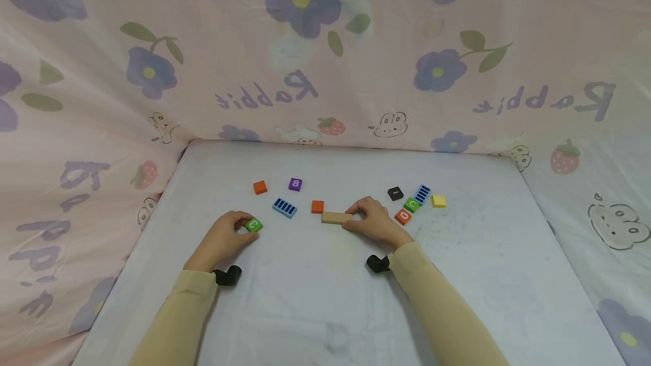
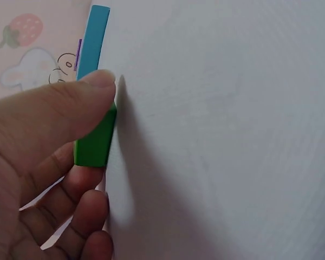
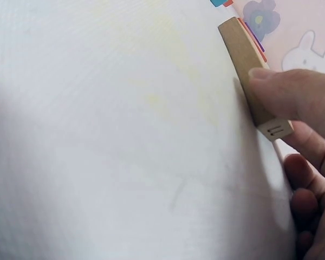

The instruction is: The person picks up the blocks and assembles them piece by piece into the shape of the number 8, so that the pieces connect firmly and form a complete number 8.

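Note:
Toward the left of the table my left hand (image 1: 220, 237) pinches a green number tile (image 1: 254, 225) with a white digit on top. In the left wrist view, the thumb lies across the front of the green tile (image 2: 95, 143), just above the tabletop or touching it. My right hand (image 1: 377, 222) holds the right end of a plain wooden block (image 1: 333, 218) between thumb and fingers. Small slots mark the end face of the wooden block (image 3: 273, 130) in the right wrist view. An orange tile (image 1: 317, 207) sits right behind the block's left end.
Between the hands, farther back, lies a blue slotted tile (image 1: 284, 207). Behind it are a purple tile (image 1: 295, 184) and another orange tile (image 1: 260, 187). Right of the right hand lie a dark tile (image 1: 395, 193), an orange-red tile (image 1: 403, 216) and a yellow tile (image 1: 438, 201).

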Demonstrator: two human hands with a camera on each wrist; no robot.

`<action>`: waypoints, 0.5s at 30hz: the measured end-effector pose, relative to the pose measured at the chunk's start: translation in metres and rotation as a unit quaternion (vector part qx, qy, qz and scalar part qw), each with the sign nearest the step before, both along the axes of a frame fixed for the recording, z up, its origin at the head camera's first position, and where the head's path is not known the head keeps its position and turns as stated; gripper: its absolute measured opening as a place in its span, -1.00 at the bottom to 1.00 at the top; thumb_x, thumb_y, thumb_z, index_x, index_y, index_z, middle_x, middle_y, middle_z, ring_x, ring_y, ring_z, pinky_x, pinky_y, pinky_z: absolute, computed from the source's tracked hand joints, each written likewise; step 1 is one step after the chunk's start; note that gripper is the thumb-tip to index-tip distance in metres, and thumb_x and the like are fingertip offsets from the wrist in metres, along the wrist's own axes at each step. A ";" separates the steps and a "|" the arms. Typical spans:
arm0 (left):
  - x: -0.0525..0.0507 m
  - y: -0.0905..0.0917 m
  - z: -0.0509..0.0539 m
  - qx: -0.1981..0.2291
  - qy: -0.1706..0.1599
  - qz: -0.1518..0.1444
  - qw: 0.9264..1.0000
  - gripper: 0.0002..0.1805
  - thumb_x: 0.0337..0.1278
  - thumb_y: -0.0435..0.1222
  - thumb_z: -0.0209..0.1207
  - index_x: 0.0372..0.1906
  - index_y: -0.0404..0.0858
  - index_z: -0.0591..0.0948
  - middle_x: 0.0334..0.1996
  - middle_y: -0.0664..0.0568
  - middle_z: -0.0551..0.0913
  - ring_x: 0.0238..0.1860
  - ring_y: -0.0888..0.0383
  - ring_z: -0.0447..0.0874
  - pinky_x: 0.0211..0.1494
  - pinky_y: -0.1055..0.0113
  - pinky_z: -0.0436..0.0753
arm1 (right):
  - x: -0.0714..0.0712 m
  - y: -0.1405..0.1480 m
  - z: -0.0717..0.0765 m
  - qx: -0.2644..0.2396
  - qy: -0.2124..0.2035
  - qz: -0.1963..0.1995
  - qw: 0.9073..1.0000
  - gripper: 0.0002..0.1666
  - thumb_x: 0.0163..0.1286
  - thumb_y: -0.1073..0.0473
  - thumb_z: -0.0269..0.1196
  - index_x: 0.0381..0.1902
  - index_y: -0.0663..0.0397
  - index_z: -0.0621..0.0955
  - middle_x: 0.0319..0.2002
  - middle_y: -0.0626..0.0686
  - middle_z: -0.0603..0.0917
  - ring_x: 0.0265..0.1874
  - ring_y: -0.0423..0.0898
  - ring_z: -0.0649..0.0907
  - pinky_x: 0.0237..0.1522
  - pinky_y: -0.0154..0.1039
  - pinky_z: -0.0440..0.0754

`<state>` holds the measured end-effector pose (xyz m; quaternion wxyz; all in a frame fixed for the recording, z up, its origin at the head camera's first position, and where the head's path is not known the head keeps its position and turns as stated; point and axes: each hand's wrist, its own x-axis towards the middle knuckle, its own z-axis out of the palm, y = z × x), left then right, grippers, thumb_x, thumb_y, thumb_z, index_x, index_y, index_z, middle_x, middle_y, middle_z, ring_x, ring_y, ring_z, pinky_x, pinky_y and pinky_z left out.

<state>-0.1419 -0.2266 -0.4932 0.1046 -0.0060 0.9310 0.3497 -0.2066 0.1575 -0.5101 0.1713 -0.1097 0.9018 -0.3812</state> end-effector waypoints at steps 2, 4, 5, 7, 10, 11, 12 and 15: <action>0.000 0.000 0.000 -0.001 0.001 0.000 1.000 -0.49 0.07 -0.13 0.39 0.11 -0.23 0.56 -0.06 -0.05 0.54 0.00 -0.03 0.46 0.10 0.01 0.46 | 0.000 0.000 0.000 0.001 0.001 0.001 1.000 -0.68 0.12 -0.24 0.41 -0.21 -0.37 0.63 0.03 -0.14 0.46 0.12 -0.02 0.32 0.19 0.04 0.15; 0.000 0.000 0.001 -0.002 0.003 -0.001 1.000 -0.50 0.08 -0.14 0.38 0.11 -0.24 0.56 -0.07 -0.05 0.54 -0.02 -0.03 0.46 0.08 0.02 0.47 | 0.000 0.000 0.000 0.001 0.002 0.002 1.000 -0.68 0.13 -0.24 0.40 -0.21 -0.37 0.63 0.03 -0.14 0.46 0.13 -0.03 0.33 0.20 0.05 0.14; -0.001 0.001 0.001 -0.002 0.004 -0.002 1.000 -0.50 0.08 -0.14 0.38 0.11 -0.24 0.56 -0.08 -0.06 0.54 -0.03 -0.03 0.46 0.08 0.02 0.47 | 0.000 0.000 0.000 0.001 0.003 0.002 1.000 -0.68 0.13 -0.24 0.40 -0.21 -0.36 0.63 0.03 -0.14 0.46 0.12 -0.03 0.33 0.20 0.05 0.14; -0.001 0.002 0.002 -0.002 0.006 -0.001 1.000 -0.50 0.08 -0.15 0.38 0.10 -0.25 0.57 -0.09 -0.06 0.54 -0.04 -0.02 0.46 0.06 0.02 0.47 | 0.000 0.000 0.001 0.001 0.004 0.003 1.000 -0.69 0.13 -0.23 0.40 -0.21 -0.36 0.63 0.03 -0.13 0.46 0.13 -0.04 0.33 0.21 0.04 0.12; -0.001 0.004 0.001 -0.003 0.012 0.000 1.000 -0.51 0.10 -0.16 0.37 0.10 -0.27 0.56 -0.10 -0.07 0.54 -0.05 -0.03 0.46 0.05 0.02 0.47 | 0.000 0.000 0.000 0.002 0.003 0.001 1.000 -0.68 0.13 -0.23 0.41 -0.21 -0.35 0.63 0.04 -0.13 0.46 0.13 -0.03 0.33 0.21 0.05 0.12; 0.000 0.005 0.001 -0.004 0.012 0.001 1.000 -0.52 0.10 -0.17 0.36 0.10 -0.27 0.56 -0.09 -0.07 0.53 -0.05 -0.03 0.46 0.05 0.02 0.47 | 0.000 0.000 0.000 0.003 0.003 0.001 1.000 -0.69 0.13 -0.23 0.40 -0.21 -0.35 0.63 0.04 -0.13 0.46 0.13 -0.03 0.33 0.21 0.04 0.12; 0.000 0.006 0.001 -0.005 0.013 0.002 1.000 -0.52 0.11 -0.17 0.35 0.11 -0.28 0.55 -0.10 -0.08 0.53 -0.06 -0.03 0.46 0.05 0.02 0.46 | 0.000 0.000 0.000 0.004 0.003 0.000 1.000 -0.68 0.13 -0.24 0.40 -0.21 -0.35 0.63 0.04 -0.13 0.46 0.13 -0.03 0.33 0.21 0.05 0.13; 0.002 0.009 0.002 -0.008 0.012 0.000 1.000 -0.52 0.14 -0.17 0.33 0.12 -0.28 0.54 -0.08 -0.09 0.52 -0.06 -0.04 0.45 0.05 0.02 0.47 | 0.000 -0.001 -0.001 0.006 0.005 -0.001 1.000 -0.68 0.13 -0.24 0.40 -0.21 -0.36 0.63 0.04 -0.13 0.46 0.13 -0.03 0.33 0.21 0.04 0.13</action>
